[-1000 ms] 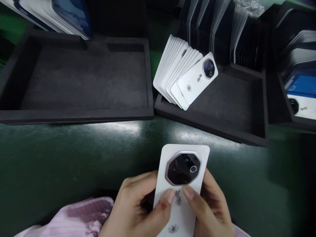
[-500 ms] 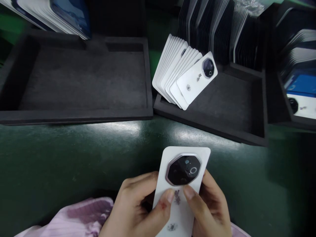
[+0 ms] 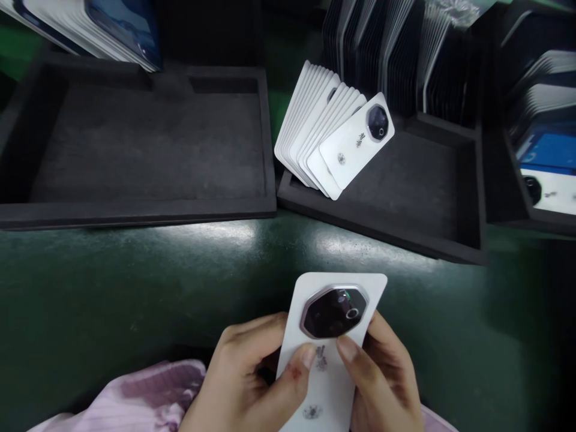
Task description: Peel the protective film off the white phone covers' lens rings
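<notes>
Both hands grip a white phone back panel (image 3: 330, 384), which has an eight-sided dark camera window near its top and small grey markings below. My left hand (image 3: 256, 372) is closed on its left side, thumb pressed on the face beside the markings. On the right side my right hand (image 3: 382, 378) is closed too, its thumb just under the camera window. Fingers behind the panel are hidden, and its lower end runs out of view. Farther off, a fanned stack of similar white panels (image 3: 330, 132) leans over the left edge of a black tray (image 3: 382, 234).
Another black tray (image 3: 135, 211) stands at the left, with white and blue panels (image 3: 121, 30) beyond it. Rows of dark-faced panels (image 3: 382, 54) stand behind the right tray. At the far right is a box of white and blue panels (image 3: 549, 156). The tabletop (image 3: 135, 288) is dark green.
The held panel has tilted slightly, its top edge now a little lower in view, and the glint on the camera window has shifted. Both hands keep their grip.
</notes>
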Motion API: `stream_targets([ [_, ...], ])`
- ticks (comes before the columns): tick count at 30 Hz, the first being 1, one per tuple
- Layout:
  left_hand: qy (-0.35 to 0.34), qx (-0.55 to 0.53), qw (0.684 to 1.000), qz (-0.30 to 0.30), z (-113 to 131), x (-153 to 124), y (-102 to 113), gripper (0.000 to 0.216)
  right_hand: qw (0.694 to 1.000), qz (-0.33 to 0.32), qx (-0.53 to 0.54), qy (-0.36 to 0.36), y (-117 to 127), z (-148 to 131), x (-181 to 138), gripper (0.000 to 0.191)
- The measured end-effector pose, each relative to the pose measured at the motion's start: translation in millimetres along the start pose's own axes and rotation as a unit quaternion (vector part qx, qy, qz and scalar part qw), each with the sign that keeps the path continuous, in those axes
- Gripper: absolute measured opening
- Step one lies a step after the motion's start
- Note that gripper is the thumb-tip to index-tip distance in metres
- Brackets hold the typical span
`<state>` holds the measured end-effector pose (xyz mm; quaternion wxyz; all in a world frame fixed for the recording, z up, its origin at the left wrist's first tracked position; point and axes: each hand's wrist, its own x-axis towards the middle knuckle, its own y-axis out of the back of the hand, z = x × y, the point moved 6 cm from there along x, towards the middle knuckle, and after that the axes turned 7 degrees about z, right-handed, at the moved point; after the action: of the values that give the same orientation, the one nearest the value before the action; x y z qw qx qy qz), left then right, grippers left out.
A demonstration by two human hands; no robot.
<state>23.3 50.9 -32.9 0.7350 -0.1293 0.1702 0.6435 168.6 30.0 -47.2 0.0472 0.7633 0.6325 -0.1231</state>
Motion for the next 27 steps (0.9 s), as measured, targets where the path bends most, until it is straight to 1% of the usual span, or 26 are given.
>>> stream_targets([
  [8,0.008,-0.003,1.0,0.002,2.4,-0.7,0.6,0.026,0.999,0.0,-0.031,0.039,4.3,-3.0,0.5,0.04],
  [11,0.011,0.002,1.0,-0.012,0.1,-0.9,0.3,0.028,0.999,-0.002,-0.039,0.027,0.9,-4.1,1.4,0.037],
  [14,-0.003,0.014,0.999,-0.032,-2.4,-1.1,0.2,0.029,0.999,0.029,-0.028,0.014,0.9,-6.8,3.0,0.031],
  [16,-0.013,0.023,0.999,-0.035,-3.7,-1.2,0.9,0.028,0.999,0.044,-0.024,0.001,2.1,-7.4,3.7,0.028],
  [21,-0.007,0.014,0.999,-0.032,-4.0,-1.7,0.2,0.026,0.999,0.018,-0.018,-0.041,3.7,-3.7,3.5,0.032],
  [27,-0.011,-0.002,1.0,-0.024,-0.7,0.0,0.1,0.025,0.999,0.012,-0.021,-0.046,3.5,-7.5,6.1,0.029],
])
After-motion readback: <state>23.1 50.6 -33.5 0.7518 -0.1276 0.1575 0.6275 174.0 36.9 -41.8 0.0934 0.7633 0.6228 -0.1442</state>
